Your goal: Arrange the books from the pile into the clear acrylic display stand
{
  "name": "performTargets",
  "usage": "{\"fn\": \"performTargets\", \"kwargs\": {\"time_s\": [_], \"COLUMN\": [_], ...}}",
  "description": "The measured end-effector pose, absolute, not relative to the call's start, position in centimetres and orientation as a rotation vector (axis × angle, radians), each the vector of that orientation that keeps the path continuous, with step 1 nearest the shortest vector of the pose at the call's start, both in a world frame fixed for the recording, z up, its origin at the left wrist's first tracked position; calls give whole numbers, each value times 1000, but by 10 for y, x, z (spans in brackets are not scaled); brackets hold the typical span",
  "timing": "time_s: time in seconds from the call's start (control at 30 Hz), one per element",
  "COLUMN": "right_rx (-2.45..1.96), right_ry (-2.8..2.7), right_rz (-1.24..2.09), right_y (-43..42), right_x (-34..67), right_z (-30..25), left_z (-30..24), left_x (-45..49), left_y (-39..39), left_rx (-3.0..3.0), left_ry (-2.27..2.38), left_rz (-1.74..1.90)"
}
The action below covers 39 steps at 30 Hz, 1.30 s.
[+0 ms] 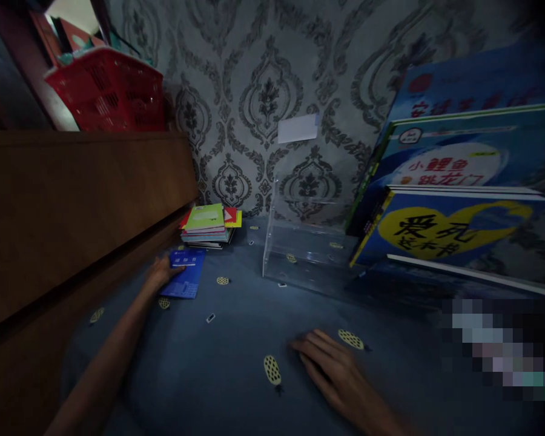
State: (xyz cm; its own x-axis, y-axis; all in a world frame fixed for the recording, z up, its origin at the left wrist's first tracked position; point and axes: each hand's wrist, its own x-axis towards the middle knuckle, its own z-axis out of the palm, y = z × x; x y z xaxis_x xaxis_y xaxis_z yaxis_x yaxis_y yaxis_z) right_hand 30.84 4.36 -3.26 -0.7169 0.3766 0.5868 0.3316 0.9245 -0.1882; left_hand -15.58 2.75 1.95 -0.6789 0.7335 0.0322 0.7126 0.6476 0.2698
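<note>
My left hand (160, 272) reaches far forward and grips the left edge of a thin blue booklet (186, 274) that lies on the blue patterned cloth (218, 375). Just behind the booklet sits a small stack of colourful books (209, 226) with a green one on top. My right hand (331, 366) rests flat on the cloth near me, fingers stretched out and holding nothing. A clear acrylic book stand (306, 251) stands empty between the stack and the big books.
Large blue picture books (454, 200) lean against the patterned wall at the right. A brown wooden board (72, 206) runs along the left, with a red plastic basket (111, 91) on top. A white card (297, 128) sticks on the wall.
</note>
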Motion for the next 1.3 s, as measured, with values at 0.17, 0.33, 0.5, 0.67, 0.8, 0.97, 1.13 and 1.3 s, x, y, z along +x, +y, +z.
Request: {"fn": "performTargets", "kwargs": {"time_s": [0.17,0.33,0.5,0.67,0.8,0.97,1.13,1.3], "right_rx": [-476,-486,-539,-596,-667,-810,-883,-1026], "right_ry": [-2436,-2429,-2293,-2252,-2374,-2588,-2718,-2654], "right_rz": [194,277,253,293,296,340,400,307], "right_y": [39,38,36,35,36,36,44,58], "right_x": [304,302,303,306,306,299,296,320], "right_z": [-23,-19,-15,-7,-7,-10,-10,-14], "left_z": [21,12,6,1,4,12,0,-15], "left_x": [-151,-100,-7,75,105,112,108,103], "left_y": [15,-6,-9,8,15,21,30,34], "left_rx": [1343,1454,1337,1360,1746,2344,2630,2673], "left_ry": [2552,2218,1620,1451,1455,1739,1758,1720], "left_rz": [566,641,648,594,429,132,217,319]}}
